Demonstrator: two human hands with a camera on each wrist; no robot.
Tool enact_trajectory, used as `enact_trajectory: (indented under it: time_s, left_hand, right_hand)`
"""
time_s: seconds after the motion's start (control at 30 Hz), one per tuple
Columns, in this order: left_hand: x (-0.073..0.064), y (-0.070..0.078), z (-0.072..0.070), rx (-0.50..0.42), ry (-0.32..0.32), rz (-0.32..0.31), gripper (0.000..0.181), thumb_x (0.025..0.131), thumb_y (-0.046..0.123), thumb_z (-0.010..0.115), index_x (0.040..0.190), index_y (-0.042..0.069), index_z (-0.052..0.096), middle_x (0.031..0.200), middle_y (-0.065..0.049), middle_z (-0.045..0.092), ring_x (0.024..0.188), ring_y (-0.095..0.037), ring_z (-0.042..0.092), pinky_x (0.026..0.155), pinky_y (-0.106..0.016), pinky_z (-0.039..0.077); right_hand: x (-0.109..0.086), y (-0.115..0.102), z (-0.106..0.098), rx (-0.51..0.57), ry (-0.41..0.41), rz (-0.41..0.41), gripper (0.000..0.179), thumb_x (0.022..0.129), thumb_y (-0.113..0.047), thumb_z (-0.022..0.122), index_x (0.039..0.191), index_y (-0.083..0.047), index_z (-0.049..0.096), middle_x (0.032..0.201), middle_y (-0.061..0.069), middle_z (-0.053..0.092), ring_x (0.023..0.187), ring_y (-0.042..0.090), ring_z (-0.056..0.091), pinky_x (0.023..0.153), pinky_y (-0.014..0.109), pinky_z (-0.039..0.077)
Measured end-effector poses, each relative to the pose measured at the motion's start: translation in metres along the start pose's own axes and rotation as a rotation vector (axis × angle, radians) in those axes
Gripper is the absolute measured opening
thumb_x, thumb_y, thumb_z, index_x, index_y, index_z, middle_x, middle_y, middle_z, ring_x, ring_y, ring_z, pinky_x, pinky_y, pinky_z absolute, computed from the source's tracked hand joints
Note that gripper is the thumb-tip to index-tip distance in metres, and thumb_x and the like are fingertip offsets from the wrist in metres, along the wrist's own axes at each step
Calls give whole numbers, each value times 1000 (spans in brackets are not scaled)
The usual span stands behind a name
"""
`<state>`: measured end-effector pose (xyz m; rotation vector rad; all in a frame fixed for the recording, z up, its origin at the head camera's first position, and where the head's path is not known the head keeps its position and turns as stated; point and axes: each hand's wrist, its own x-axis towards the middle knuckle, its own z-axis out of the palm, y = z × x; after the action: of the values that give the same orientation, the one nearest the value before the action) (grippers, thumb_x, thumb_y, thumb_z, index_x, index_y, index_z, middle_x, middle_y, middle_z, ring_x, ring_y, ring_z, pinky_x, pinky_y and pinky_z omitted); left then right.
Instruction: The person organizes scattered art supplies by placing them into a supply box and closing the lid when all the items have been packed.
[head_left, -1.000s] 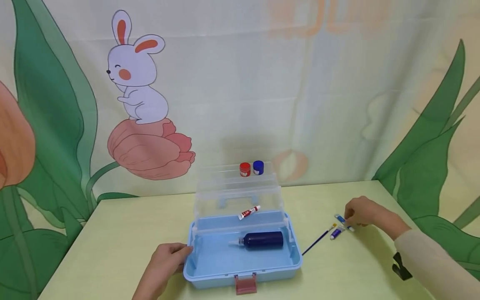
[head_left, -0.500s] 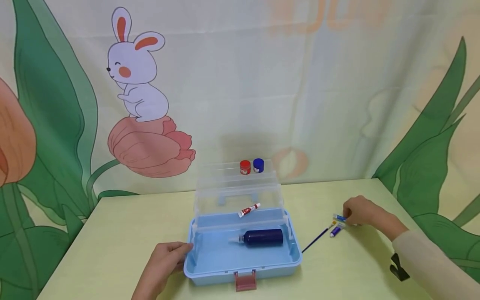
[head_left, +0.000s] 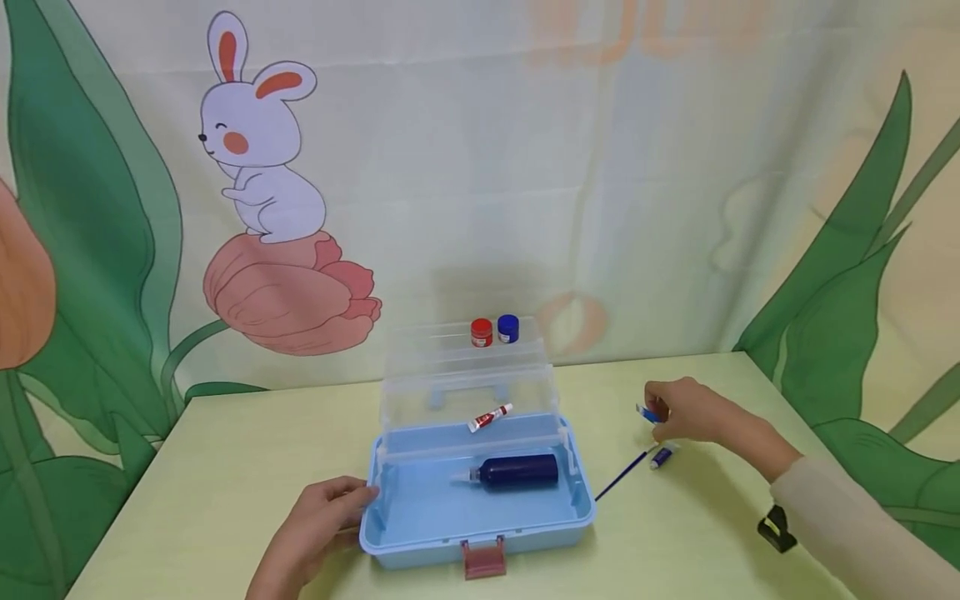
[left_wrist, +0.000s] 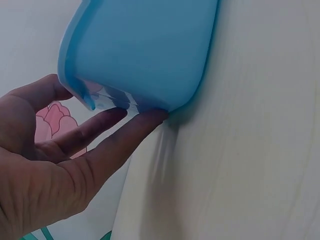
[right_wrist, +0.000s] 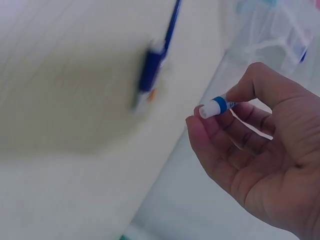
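Observation:
My right hand (head_left: 693, 411) pinches a small blue paint tube (head_left: 647, 413) between thumb and fingers, above the table. In the right wrist view, the tube's white cap (right_wrist: 210, 109) points out past the fingers. Below it lie a purple paint tube (head_left: 662, 456) and a slim paintbrush (head_left: 621, 476). My left hand (head_left: 318, 521) grips the left side of a light blue box (head_left: 367, 542), thumb at the rim and fingertips against the outer wall. Inside the box lies a dark blue squeeze bottle (head_left: 517, 471) with a clear nozzle.
The box's clear lid (head_left: 397, 404) stands raised at the back. A red paint tube (head_left: 491, 417), a red paint jar (head_left: 482, 332) and a blue paint jar (head_left: 507, 328) rest on its tiers. A pink latch (head_left: 483, 560) hangs at the front. A printed curtain (head_left: 465, 167) is behind.
My right hand has lifted the blue paint tube off the table and moved it left, towards the box. The left hand stays at the box's left rim.

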<state>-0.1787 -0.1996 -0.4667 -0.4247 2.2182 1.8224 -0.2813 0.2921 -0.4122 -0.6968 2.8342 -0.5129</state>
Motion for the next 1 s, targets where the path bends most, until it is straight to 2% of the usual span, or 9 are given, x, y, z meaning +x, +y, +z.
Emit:
enact_trajectory:
  time_s: [0.17,0.33,0.57,0.83,1.0]
  left_hand:
    - [2,-2,-1,-12,0,1,37,97,20,66,119,-10,62,111,-18,69,93,-29,71,77,-43,61]
    - [2,-1,-1,-4,6,-16,38,97,20,67,120,-10,62,112,-19,69,93,-28,71,77,-42,61]
    - [1,-1,-1,-12,1,-17,37,97,19,66,120,-10,62,112,-19,69,91,-27,71,75,-41,61]
    - [3,1,-1,20,2,-40,39,97,20,66,122,-9,60,113,-20,67,92,-26,69,78,-42,61]
    - [4,1,0,14,-8,-29,37,97,18,66,122,-9,60,113,-21,65,92,-27,70,76,-43,62]
  right_hand:
    - [3,-28,-4,12,2,-78,24,83,-4,75,102,-13,62,82,-3,63,70,10,56,61,25,50]
    - [5,-52,-9,-16,56,-158,19,84,-4,72,96,-15,64,79,-7,61,71,8,54,60,24,48]
    - [6,-82,-12,-25,112,-191,15,81,-2,69,88,-13,62,82,-7,58,72,7,56,64,24,48]
    - [14,-105,-16,-124,134,-329,21,79,3,68,88,-15,62,76,-5,51,70,7,44,60,22,39]
    - [19,-111,-21,-167,122,-375,26,78,6,67,95,-15,68,77,-7,53,70,8,46,61,22,41]
